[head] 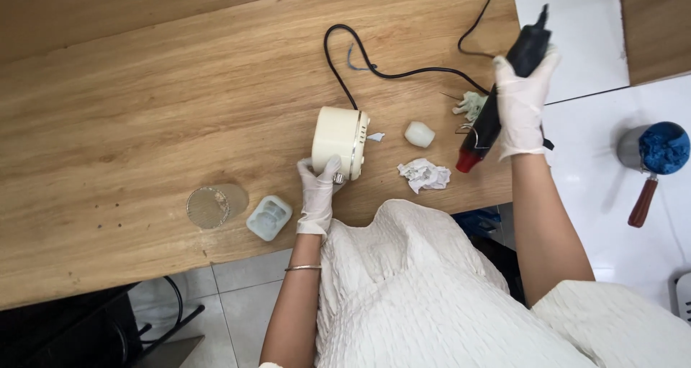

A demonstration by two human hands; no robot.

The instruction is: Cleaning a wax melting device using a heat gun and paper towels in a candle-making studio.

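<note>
A: Status of hands?
B: Left hand fingers wrapped on the cream melting pot, mid-bench. Right hand closed around the black heat gun.
A: Guidance?
B: Steady the pot; keep the nozzle off the cord.

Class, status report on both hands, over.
Left hand grips cream pot. Right hand holds black heat gun. Crumpled tissue lies between.

Left hand steadies cream pot; right hand grips what looks like a heat gun.
</note>
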